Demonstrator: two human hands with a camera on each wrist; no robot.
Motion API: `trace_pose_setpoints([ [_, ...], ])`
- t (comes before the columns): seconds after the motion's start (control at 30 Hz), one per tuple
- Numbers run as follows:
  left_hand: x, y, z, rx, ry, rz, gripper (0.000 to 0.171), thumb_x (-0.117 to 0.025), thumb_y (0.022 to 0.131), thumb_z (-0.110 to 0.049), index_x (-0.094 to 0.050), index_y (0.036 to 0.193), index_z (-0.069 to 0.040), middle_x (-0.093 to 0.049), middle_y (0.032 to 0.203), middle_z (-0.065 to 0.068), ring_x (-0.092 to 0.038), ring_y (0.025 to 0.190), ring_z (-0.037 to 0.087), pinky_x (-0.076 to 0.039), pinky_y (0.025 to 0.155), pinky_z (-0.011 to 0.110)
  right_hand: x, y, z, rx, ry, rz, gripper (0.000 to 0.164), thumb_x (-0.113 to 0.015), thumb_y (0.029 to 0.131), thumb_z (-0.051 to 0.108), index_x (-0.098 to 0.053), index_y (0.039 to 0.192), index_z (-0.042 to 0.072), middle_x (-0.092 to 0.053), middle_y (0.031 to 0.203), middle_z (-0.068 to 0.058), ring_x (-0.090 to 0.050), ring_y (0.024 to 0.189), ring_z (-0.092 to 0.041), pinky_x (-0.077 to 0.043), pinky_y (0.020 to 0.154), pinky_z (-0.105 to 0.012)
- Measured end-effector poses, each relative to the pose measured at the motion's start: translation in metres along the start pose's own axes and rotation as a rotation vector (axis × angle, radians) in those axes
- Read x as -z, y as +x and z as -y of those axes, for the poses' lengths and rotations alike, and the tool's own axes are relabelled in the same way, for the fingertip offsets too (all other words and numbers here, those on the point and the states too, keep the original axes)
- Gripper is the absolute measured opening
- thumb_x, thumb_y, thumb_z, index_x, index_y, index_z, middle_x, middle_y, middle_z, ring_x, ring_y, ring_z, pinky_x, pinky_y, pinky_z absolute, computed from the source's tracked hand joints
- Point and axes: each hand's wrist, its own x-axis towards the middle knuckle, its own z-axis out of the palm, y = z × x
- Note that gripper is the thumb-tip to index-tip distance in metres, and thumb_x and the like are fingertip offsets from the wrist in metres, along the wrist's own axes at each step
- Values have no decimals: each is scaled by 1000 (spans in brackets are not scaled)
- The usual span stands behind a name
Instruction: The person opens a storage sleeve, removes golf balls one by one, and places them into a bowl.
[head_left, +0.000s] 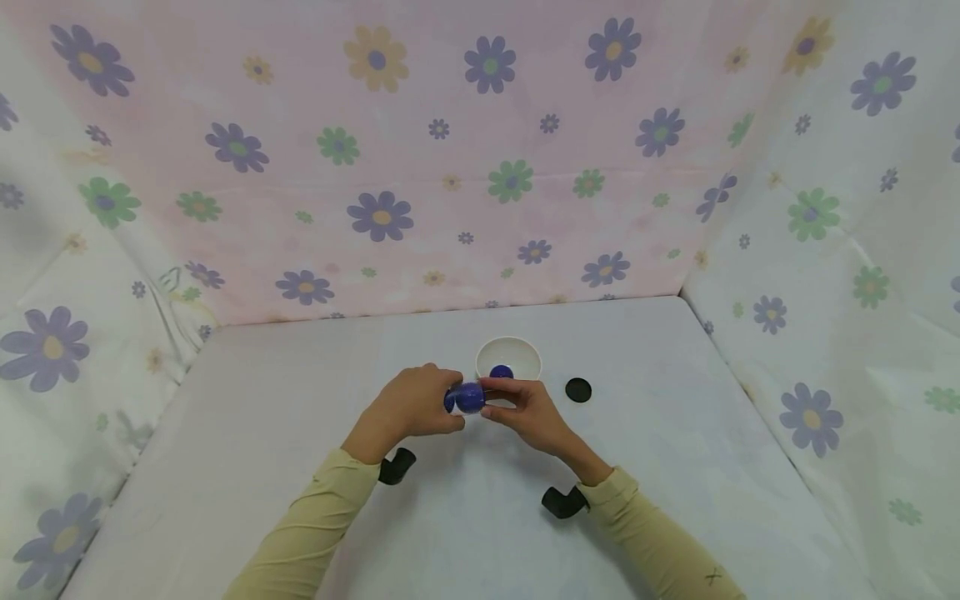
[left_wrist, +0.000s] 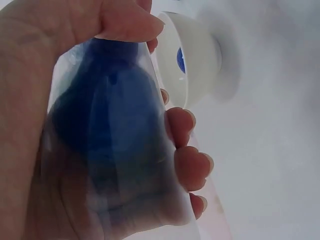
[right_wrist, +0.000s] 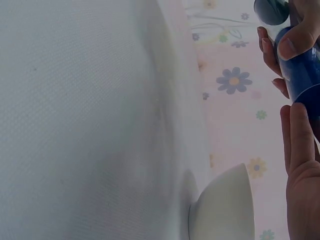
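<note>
My left hand [head_left: 416, 402] grips a clear plastic cylinder [left_wrist: 172, 200] lying on its side above the table. Blue balls show inside it, one of them deeper in, near the left palm. At the cylinder's right end, the thumb and fingers of my right hand [head_left: 528, 412] pinch a blue ball [head_left: 471, 397] at the mouth. In the right wrist view, straight fingertips touch the rim beside the blue surface. Just behind the hands stands a white bowl [head_left: 525, 354] with another blue ball [head_left: 502, 372] in it.
A round black lid [head_left: 578, 389] lies flat on the white table [head_left: 675, 467], right of the bowl. Black angled pieces [head_left: 564, 502] show beneath both wrists. Flower-printed cloth [head_left: 450, 167] hangs behind the table and along its sides.
</note>
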Motion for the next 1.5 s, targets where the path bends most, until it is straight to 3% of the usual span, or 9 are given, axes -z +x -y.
trace_pose_setpoints([
  [0.13, -2, -1, 1, -4, -33, -1, 39, -79, 80, -37, -68, 109, -14, -61, 79, -4, -54, 73, 15, -47, 64, 31, 0, 0, 1, -11, -11, -4, 45, -70, 93, 0, -60, 137, -5, -62, 137, -22, -61, 127, -32, -52, 98, -31],
  [0.43, -10, -5, 4, -17, -140, -42, 45, -78, 80, -35, -68, 117, -11, -66, 86, -2, -53, 76, 16, -48, 66, 32, 3, 0, 1, 19, -7, -11, 41, -73, 91, 1, -63, 130, -4, -64, 132, -21, -64, 123, -29, -54, 96, -31],
  [0.67, -17, -6, 7, -16, -192, -58, 32, -79, 81, -36, -67, 103, -15, -61, 77, -4, -52, 75, 17, -46, 62, 32, 5, -1, 0, 27, 2, -21, 39, -74, 90, -1, -65, 127, -3, -66, 129, -20, -67, 117, -22, -54, 96, -31],
  [0.9, -28, -6, 9, -18, -304, -77, 32, -79, 83, -32, -67, 106, -13, -61, 71, -6, -54, 66, 14, -47, 58, 30, 6, -3, 3, 36, 22, -45, 39, -75, 88, -1, -65, 126, -5, -65, 129, -23, -67, 115, -17, -55, 94, -32],
  [1.23, -36, -11, 15, -27, -358, -100, 31, -78, 84, -30, -66, 106, -12, -60, 71, -6, -53, 63, 13, -46, 58, 30, 6, -6, 5, 14, 55, -65, 44, -76, 87, -2, -62, 128, -7, -59, 134, -25, -63, 122, -29, -54, 94, -35],
  [1.5, -43, -17, 22, -33, -404, -139, 30, -79, 85, -28, -66, 106, -11, -59, 73, -5, -54, 65, 12, -46, 60, 29, 9, -8, 2, 6, 69, -61, 43, -75, 86, -6, -62, 127, -9, -58, 133, -28, -66, 118, -20, -54, 94, -35],
])
